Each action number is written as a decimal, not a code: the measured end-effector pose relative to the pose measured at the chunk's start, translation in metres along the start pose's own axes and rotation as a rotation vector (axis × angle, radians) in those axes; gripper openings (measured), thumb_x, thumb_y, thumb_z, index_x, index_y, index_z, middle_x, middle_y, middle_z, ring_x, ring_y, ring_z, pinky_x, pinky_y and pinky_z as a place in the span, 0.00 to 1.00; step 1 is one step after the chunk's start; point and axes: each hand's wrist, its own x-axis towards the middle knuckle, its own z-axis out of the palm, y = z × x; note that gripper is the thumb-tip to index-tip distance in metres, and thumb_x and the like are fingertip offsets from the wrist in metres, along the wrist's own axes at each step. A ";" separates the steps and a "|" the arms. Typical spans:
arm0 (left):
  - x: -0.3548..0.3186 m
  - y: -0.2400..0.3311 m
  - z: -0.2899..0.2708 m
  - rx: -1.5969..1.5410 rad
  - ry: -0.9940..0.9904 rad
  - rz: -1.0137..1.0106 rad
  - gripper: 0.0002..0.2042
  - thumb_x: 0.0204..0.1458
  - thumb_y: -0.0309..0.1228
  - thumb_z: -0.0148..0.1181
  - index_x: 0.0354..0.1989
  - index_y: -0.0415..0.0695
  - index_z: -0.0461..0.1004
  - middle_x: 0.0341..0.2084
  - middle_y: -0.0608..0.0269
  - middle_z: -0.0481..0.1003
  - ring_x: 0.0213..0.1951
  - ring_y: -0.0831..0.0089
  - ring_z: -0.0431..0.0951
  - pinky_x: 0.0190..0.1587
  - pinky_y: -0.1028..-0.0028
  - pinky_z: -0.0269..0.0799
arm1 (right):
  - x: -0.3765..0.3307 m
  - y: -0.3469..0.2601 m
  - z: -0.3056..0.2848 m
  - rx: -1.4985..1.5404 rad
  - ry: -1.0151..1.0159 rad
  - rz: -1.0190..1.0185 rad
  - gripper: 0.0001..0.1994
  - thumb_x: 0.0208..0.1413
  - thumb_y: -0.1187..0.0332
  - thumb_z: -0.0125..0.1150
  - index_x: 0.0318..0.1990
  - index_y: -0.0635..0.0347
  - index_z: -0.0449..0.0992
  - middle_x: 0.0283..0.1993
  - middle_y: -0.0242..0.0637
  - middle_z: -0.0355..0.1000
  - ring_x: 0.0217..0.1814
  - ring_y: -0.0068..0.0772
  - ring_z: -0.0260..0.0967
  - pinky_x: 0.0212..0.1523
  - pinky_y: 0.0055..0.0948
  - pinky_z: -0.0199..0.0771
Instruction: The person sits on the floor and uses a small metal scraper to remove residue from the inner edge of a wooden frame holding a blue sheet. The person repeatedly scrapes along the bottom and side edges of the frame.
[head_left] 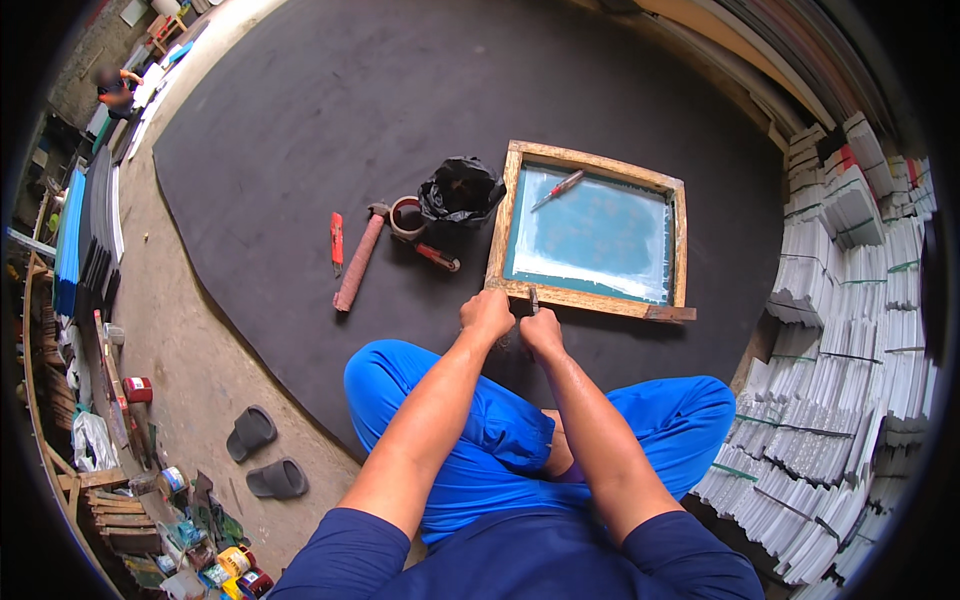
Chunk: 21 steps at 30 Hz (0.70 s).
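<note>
A wooden frame with a blue-green mesh screen lies on a large black mat in front of me. My left hand is closed at the frame's near left corner, touching the wood. My right hand is closed on a small dark tool whose tip stands against the frame's near edge. A red-handled cutter rests on the mesh near the far left corner. I sit cross-legged in blue trousers just behind the frame.
Left of the frame lie a black plastic bag, a tape roll, a hammer, a red knife and a red-handled tool. White stacked bundles rise on the right. Dark sandals and paint cans sit on concrete at left.
</note>
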 end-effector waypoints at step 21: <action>-0.009 -0.014 0.006 -0.113 0.124 0.174 0.17 0.48 0.32 0.63 0.49 0.52 0.81 0.45 0.53 0.81 0.51 0.56 0.80 0.54 0.59 0.75 | -0.017 0.027 -0.017 0.556 -0.377 -0.178 0.05 0.56 0.72 0.54 0.38 0.62 0.75 0.21 0.37 0.70 0.15 0.30 0.67 0.15 0.31 0.68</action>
